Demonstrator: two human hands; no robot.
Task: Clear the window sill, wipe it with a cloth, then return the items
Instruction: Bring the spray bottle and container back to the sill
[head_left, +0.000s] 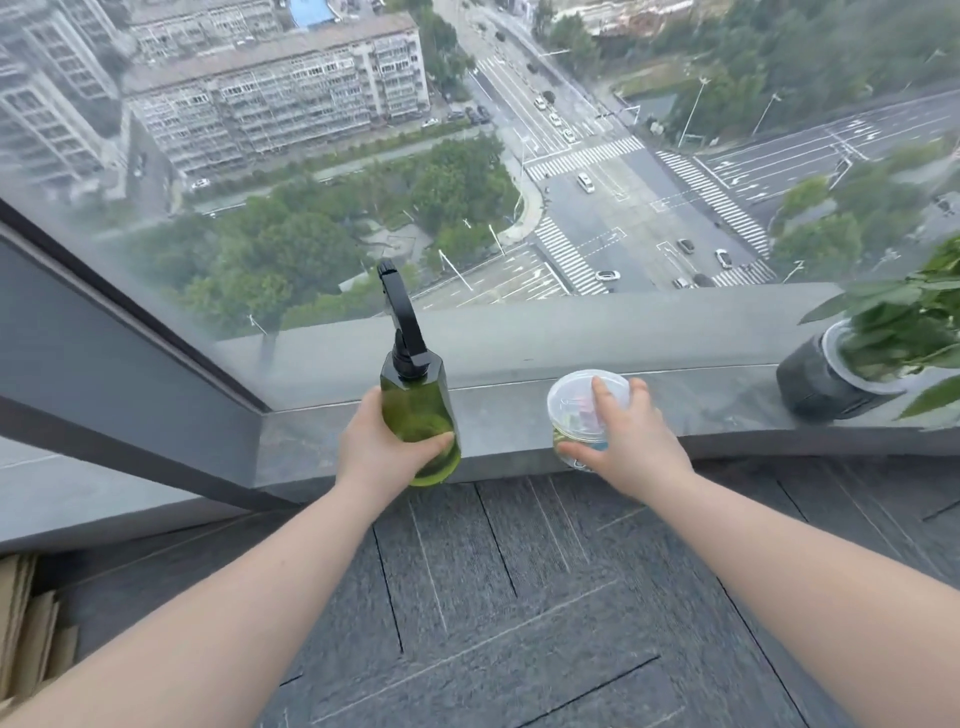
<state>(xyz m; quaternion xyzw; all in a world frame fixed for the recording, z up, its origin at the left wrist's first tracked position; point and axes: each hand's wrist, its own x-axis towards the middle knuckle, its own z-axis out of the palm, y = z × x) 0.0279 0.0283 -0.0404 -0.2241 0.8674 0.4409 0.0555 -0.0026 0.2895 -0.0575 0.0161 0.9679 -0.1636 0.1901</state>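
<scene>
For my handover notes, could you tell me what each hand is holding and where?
Left hand grips the green spray bottle round its lower body; right hand holds the clear lidded container by lid and side.

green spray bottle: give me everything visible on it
The green spray bottle is translucent dark green, plastic by the look, with angled shoulders and a black trigger sprayer on top whose head points up and away toward the glass. It stands roughly upright at the front edge of the grey window sill; its base overhangs or is lifted there, which I cannot tell. The left hand wraps its lower body, thumb across the front. No label shows. The liquid level is unclear. Nothing else touches it.
</scene>
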